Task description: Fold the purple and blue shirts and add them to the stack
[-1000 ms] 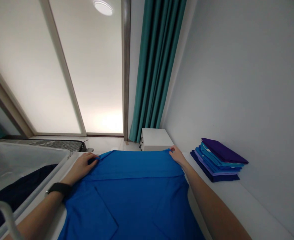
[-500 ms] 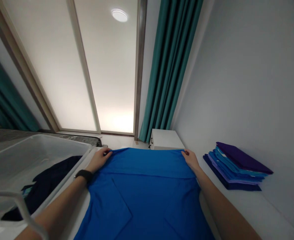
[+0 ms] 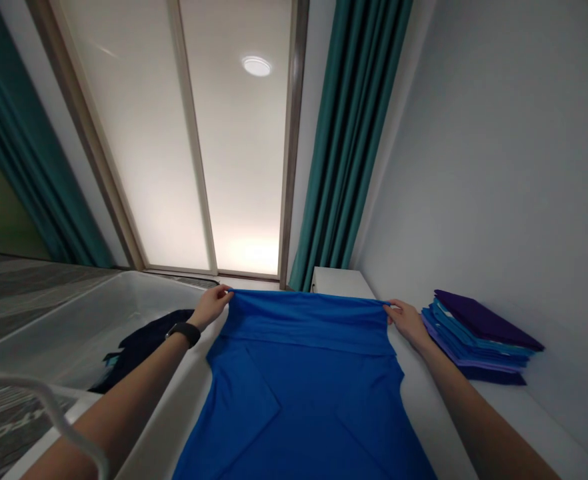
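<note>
A bright blue garment [image 3: 304,373] lies spread on a white table [image 3: 424,407] in front of me, its far edge folded back toward me. My left hand [image 3: 214,305] pinches the far left corner of that fold, fingers closed on the cloth. A black watch sits on that wrist. My right hand [image 3: 407,320] grips the far right corner in the same way. Both corners are lifted slightly off the table.
A stack of folded blue and purple cloths [image 3: 479,337] sits at the right by the wall. A clear plastic bin [image 3: 69,327] with dark garments [image 3: 141,343] stands on the left. Beyond the table are a white cabinet [image 3: 341,281], teal curtains [image 3: 354,133] and frosted sliding doors.
Both hands have lifted the far edge of the blue garment and drawn it toward me. The camera has tilted and shifted left, showing more of the bin.
</note>
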`<state>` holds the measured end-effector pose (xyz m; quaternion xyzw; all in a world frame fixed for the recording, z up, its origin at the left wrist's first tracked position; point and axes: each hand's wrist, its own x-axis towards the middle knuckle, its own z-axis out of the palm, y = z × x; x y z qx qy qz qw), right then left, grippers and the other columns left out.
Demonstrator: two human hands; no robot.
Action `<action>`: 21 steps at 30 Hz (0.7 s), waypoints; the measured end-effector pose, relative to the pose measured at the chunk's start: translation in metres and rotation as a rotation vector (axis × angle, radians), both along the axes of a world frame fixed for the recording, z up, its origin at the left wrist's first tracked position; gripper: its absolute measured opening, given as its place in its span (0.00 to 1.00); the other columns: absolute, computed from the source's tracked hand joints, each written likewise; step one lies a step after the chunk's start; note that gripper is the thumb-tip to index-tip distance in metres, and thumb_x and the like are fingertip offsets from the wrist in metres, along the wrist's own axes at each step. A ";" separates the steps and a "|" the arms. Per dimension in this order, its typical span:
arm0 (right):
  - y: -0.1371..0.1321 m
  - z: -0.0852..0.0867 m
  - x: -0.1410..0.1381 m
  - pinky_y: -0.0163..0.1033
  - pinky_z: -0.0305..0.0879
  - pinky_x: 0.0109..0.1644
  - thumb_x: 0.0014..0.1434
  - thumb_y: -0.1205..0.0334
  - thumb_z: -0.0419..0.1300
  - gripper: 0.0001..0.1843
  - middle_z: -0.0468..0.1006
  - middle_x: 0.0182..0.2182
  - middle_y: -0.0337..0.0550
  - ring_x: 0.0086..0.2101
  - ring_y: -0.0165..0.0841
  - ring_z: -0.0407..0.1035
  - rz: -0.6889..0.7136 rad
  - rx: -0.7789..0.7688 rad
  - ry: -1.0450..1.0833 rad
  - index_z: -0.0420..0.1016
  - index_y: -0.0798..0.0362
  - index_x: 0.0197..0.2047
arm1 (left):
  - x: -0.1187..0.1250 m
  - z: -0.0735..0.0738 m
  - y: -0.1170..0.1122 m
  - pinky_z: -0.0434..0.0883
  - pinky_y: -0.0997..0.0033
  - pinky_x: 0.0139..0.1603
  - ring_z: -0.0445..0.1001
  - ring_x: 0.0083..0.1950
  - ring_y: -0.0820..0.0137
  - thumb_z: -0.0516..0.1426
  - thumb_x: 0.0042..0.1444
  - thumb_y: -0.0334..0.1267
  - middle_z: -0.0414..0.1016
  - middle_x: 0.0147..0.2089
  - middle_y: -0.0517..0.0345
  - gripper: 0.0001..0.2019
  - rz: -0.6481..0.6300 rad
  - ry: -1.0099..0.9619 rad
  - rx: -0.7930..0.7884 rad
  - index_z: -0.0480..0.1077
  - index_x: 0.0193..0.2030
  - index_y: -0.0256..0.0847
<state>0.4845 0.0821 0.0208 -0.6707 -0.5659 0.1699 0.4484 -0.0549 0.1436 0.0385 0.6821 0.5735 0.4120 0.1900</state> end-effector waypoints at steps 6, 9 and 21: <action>-0.019 0.009 -0.003 0.36 0.60 0.26 0.48 0.44 0.56 0.22 0.79 0.22 0.43 0.20 0.32 0.66 -0.011 0.010 0.083 0.72 0.54 0.37 | -0.002 0.006 -0.010 0.62 0.71 0.27 0.69 0.24 0.68 0.54 0.47 0.53 0.68 0.20 0.63 0.19 0.011 -0.087 -0.023 0.73 0.34 0.38; -0.024 0.019 -0.004 0.37 0.64 0.29 0.48 0.46 0.57 0.18 0.81 0.24 0.44 0.22 0.32 0.68 -0.016 0.019 0.109 0.71 0.52 0.35 | -0.001 0.016 -0.012 0.61 0.71 0.27 0.68 0.24 0.68 0.55 0.46 0.52 0.68 0.19 0.63 0.19 0.010 -0.115 -0.019 0.73 0.34 0.37; -0.085 0.045 -0.010 0.41 0.67 0.41 0.51 0.47 0.56 0.15 0.82 0.30 0.47 0.30 0.38 0.75 -0.010 -0.032 0.152 0.72 0.50 0.32 | -0.006 0.048 -0.071 0.62 0.73 0.23 0.64 0.20 0.72 0.56 0.49 0.53 0.72 0.22 0.59 0.20 -0.075 -0.182 -0.067 0.71 0.36 0.36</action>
